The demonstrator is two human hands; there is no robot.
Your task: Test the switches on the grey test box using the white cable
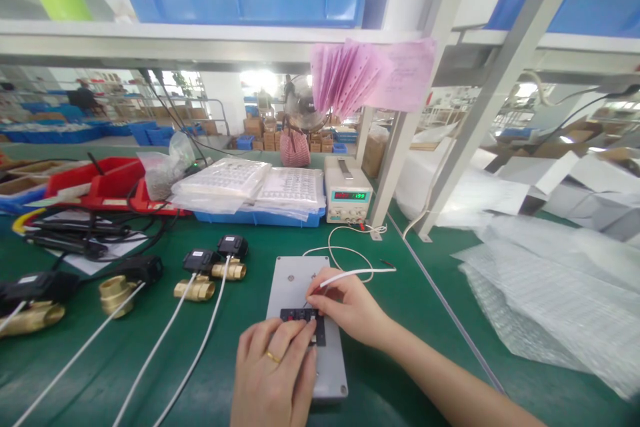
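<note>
A grey box (327,380) with screws at its corners lies on the green bench before me. A black terminal block (321,335) with a red part sits on its face. My left hand (275,363), a ring on one finger, bends over the block with its fingers close together and fingertips pressing on it. My right hand (347,303) pinches a white cable (357,271) just above the block. The wire tip by the block is thin and partly hidden by the fingers. The cable's other end reaches out to the right above the bench.
Brass valves with black actuators (200,260) and white cables lie at left. Behind stand a power supply (349,193), white trays (290,187) in a blue bin, and red bins (107,180). Bubble wrap (530,287) lies right, beyond a shelf post (465,120).
</note>
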